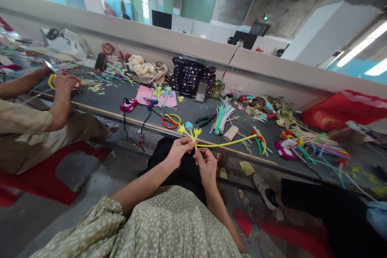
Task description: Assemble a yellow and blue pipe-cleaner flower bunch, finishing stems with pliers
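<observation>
Both my hands meet over my lap at the table's front edge, fingers pinched together. My left hand [181, 151] grips the upper stem of a small pipe cleaner flower bunch [189, 130], which has yellow tufts and one light blue bloom. Just below it, my right hand [206, 165] pinches the lower stem. From between the hands a long yellow pipe cleaner [226, 144] runs out to the right over the table edge. Ahead lie red and yellow handled scissors [171, 121], dark green handled pliers [206, 120] and a bundle of pale green and white pipe cleaners [223, 117].
A blue glue gun [151, 104] rests by pink paper [142, 94] holding finished flowers. Behind stands a dark patterned bag [192, 74]. A co-worker's hands [64, 82] hold scissors at left. More pipe cleaners [320, 141] and a red bag [344, 109] lie at right.
</observation>
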Demonstrator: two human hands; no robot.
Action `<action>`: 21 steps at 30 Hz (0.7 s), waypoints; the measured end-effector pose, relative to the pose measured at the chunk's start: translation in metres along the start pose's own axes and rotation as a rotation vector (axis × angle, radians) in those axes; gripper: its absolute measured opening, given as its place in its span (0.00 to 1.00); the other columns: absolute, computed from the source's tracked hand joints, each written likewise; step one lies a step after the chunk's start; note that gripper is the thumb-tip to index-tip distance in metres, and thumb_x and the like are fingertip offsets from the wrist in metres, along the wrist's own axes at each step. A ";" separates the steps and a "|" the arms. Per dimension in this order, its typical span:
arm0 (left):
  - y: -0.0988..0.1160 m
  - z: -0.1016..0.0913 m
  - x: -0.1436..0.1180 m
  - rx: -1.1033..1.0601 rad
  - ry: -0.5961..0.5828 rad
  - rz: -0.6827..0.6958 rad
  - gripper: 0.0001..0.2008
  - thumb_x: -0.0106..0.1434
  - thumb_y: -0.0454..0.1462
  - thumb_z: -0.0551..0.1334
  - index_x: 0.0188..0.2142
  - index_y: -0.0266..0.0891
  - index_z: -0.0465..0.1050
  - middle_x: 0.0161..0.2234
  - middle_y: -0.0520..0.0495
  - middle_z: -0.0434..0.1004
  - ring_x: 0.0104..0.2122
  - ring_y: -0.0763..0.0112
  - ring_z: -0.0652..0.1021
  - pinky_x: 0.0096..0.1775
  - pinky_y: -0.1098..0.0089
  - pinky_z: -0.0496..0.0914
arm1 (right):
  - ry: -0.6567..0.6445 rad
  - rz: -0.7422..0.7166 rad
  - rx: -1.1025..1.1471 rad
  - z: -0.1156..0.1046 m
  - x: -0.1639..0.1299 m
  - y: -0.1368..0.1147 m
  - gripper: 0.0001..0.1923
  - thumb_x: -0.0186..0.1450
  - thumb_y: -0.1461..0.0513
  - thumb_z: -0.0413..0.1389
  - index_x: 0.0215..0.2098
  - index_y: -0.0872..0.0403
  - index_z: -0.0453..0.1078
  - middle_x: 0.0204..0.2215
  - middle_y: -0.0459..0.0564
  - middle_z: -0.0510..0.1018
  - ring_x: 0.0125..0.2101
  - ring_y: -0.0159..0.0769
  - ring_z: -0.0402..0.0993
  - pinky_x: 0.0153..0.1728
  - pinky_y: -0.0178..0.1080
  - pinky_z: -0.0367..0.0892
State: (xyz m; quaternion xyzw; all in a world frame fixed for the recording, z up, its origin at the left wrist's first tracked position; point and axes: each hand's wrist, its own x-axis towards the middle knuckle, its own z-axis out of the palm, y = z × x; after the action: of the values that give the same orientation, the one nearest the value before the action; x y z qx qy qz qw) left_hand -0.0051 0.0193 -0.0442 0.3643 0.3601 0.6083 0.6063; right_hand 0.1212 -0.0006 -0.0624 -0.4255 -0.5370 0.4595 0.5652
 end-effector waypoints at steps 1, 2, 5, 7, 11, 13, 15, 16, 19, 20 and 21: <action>0.003 -0.003 0.002 0.001 -0.004 -0.012 0.12 0.48 0.41 0.72 0.24 0.33 0.76 0.20 0.53 0.69 0.20 0.81 0.66 0.24 0.76 0.60 | -0.021 0.008 -0.001 0.000 -0.001 0.000 0.10 0.62 0.56 0.59 0.34 0.55 0.70 0.23 0.43 0.73 0.18 0.27 0.62 0.20 0.31 0.58; 0.006 -0.006 0.004 0.003 -0.005 -0.024 0.12 0.48 0.41 0.72 0.24 0.33 0.76 0.20 0.53 0.70 0.20 0.81 0.67 0.25 0.76 0.61 | -0.037 0.012 0.000 0.000 -0.002 0.000 0.10 0.63 0.55 0.58 0.33 0.55 0.69 0.22 0.43 0.72 0.18 0.26 0.61 0.19 0.31 0.57; 0.012 -0.014 0.008 0.008 0.004 -0.060 0.13 0.48 0.42 0.72 0.25 0.33 0.77 0.20 0.51 0.72 0.20 0.80 0.69 0.25 0.76 0.63 | -0.071 0.025 0.013 0.000 -0.005 0.001 0.10 0.63 0.55 0.58 0.33 0.55 0.70 0.22 0.43 0.72 0.18 0.26 0.61 0.19 0.31 0.56; 0.014 -0.017 0.009 0.017 0.022 -0.082 0.14 0.47 0.42 0.73 0.27 0.32 0.78 0.21 0.50 0.73 0.21 0.79 0.70 0.26 0.76 0.65 | -0.085 0.046 0.018 -0.003 -0.008 0.003 0.10 0.63 0.55 0.58 0.33 0.55 0.70 0.22 0.43 0.72 0.18 0.26 0.61 0.19 0.31 0.56; 0.018 -0.021 0.012 0.022 0.092 -0.090 0.16 0.45 0.43 0.74 0.29 0.32 0.79 0.21 0.49 0.73 0.21 0.78 0.71 0.24 0.77 0.66 | -0.142 0.122 -0.004 -0.016 -0.013 0.010 0.11 0.62 0.55 0.59 0.33 0.54 0.71 0.22 0.44 0.73 0.18 0.26 0.62 0.20 0.31 0.57; 0.021 -0.024 0.014 0.014 0.134 -0.073 0.16 0.44 0.43 0.74 0.28 0.32 0.79 0.21 0.49 0.73 0.21 0.78 0.72 0.24 0.77 0.66 | -0.175 0.159 -0.027 -0.027 -0.016 0.017 0.11 0.61 0.54 0.60 0.34 0.55 0.72 0.22 0.44 0.74 0.18 0.27 0.62 0.20 0.31 0.57; 0.024 -0.026 0.015 0.009 0.160 -0.054 0.16 0.43 0.43 0.74 0.28 0.32 0.79 0.21 0.49 0.73 0.21 0.78 0.72 0.23 0.77 0.66 | -0.159 0.198 -0.059 -0.041 -0.020 0.025 0.12 0.60 0.54 0.60 0.34 0.55 0.73 0.22 0.44 0.74 0.18 0.27 0.63 0.20 0.31 0.57; 0.026 -0.027 0.016 0.009 0.167 -0.047 0.16 0.43 0.43 0.75 0.28 0.32 0.79 0.20 0.50 0.73 0.21 0.78 0.71 0.23 0.77 0.66 | -0.147 0.209 -0.078 -0.048 -0.021 0.029 0.13 0.60 0.53 0.61 0.34 0.55 0.73 0.22 0.44 0.74 0.18 0.27 0.63 0.20 0.31 0.57; 0.028 -0.027 0.016 0.024 0.166 -0.043 0.16 0.43 0.43 0.74 0.27 0.32 0.79 0.20 0.49 0.74 0.21 0.79 0.71 0.23 0.77 0.66 | -0.066 0.214 -0.119 -0.065 -0.023 0.040 0.14 0.59 0.53 0.61 0.34 0.55 0.73 0.24 0.45 0.75 0.19 0.27 0.63 0.20 0.30 0.58; 0.028 -0.026 0.016 0.028 0.165 -0.047 0.16 0.43 0.43 0.74 0.27 0.32 0.79 0.21 0.49 0.74 0.21 0.79 0.71 0.23 0.77 0.67 | -0.038 0.210 -0.122 -0.068 -0.023 0.042 0.14 0.59 0.53 0.61 0.35 0.55 0.73 0.25 0.45 0.76 0.19 0.27 0.64 0.20 0.30 0.58; 0.027 -0.026 0.015 0.033 0.163 -0.053 0.16 0.43 0.43 0.74 0.27 0.32 0.79 0.21 0.49 0.74 0.21 0.79 0.71 0.24 0.77 0.67 | -0.012 0.203 -0.126 -0.069 -0.022 0.043 0.14 0.59 0.53 0.61 0.36 0.54 0.73 0.26 0.45 0.76 0.20 0.27 0.64 0.21 0.30 0.59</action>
State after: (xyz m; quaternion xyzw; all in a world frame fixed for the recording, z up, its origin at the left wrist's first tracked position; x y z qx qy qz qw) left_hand -0.0404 0.0345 -0.0324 0.3140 0.4276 0.6137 0.5848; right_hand 0.1878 -0.0118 -0.1128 -0.5097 -0.5221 0.4823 0.4847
